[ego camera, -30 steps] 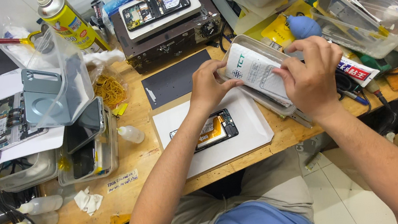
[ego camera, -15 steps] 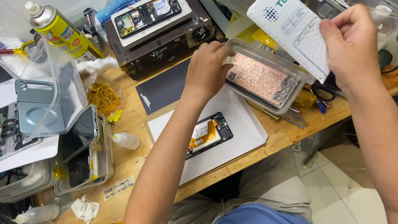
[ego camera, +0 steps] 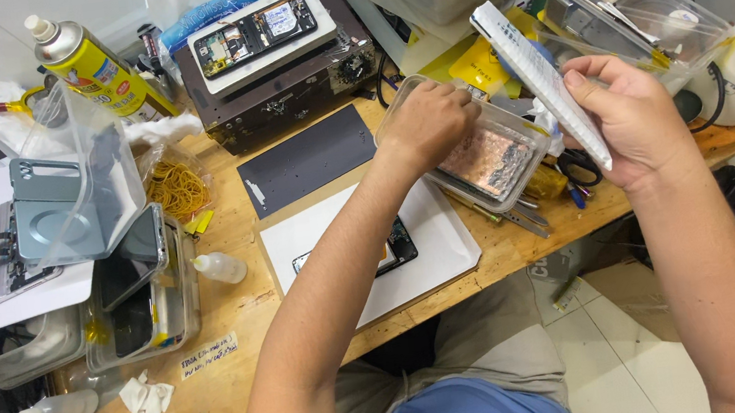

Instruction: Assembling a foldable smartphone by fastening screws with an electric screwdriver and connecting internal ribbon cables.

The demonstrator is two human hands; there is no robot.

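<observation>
My right hand (ego camera: 626, 117) holds a flat white packet (ego camera: 538, 73) edge-on, raised above the right side of the wooden bench (ego camera: 238, 292). My left hand (ego camera: 424, 120) reaches into a clear plastic tray (ego camera: 526, 164) of copper-coloured sheets, fingers down in its far end. Under my left forearm an opened phone (ego camera: 398, 245) lies on a white mat (ego camera: 441, 235), partly hidden by the arm.
A dark heating block with a phone on top (ego camera: 267, 37) stands at the back. A yellow spray can (ego camera: 94, 72), a bag of rubber bands (ego camera: 178, 188), clear boxes with phones (ego camera: 138, 281), squeeze bottles (ego camera: 61, 408), a black mat (ego camera: 310, 157), and clear containers (ego camera: 633, 10) crowd the bench.
The white packet came off the clear tray and my right hand lifted it to the right and turned it edge-on. My left hand moved into the open tray.
</observation>
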